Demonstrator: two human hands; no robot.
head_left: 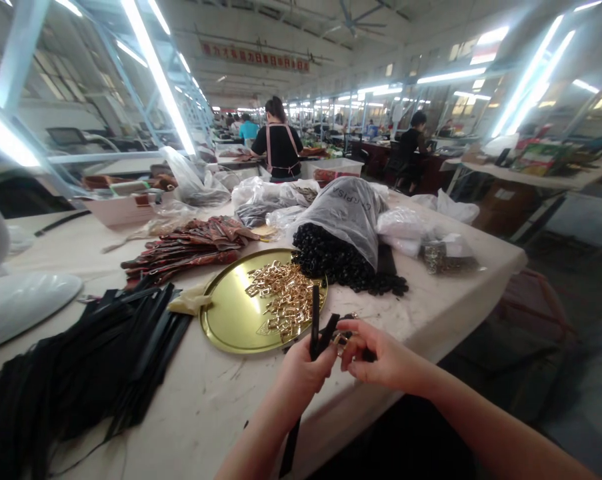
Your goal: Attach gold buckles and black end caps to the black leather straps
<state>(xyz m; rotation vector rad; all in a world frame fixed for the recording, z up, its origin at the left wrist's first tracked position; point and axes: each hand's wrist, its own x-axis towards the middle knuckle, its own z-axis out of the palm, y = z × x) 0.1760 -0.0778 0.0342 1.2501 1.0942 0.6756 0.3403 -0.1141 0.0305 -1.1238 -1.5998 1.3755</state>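
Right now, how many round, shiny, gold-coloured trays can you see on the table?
1. The round, shiny, gold-coloured tray lies on the pale-covered table, beyond the bare left hand; small gold-coloured metal pieces lie mostly on its right half. Others may be hidden.

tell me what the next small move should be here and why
Probably steady the flat black strap with the left hand while the right hand adjusts the small gold-coloured metal piece: the left grips the strap, and the piece sits by the right fingertips, its threading unclear.
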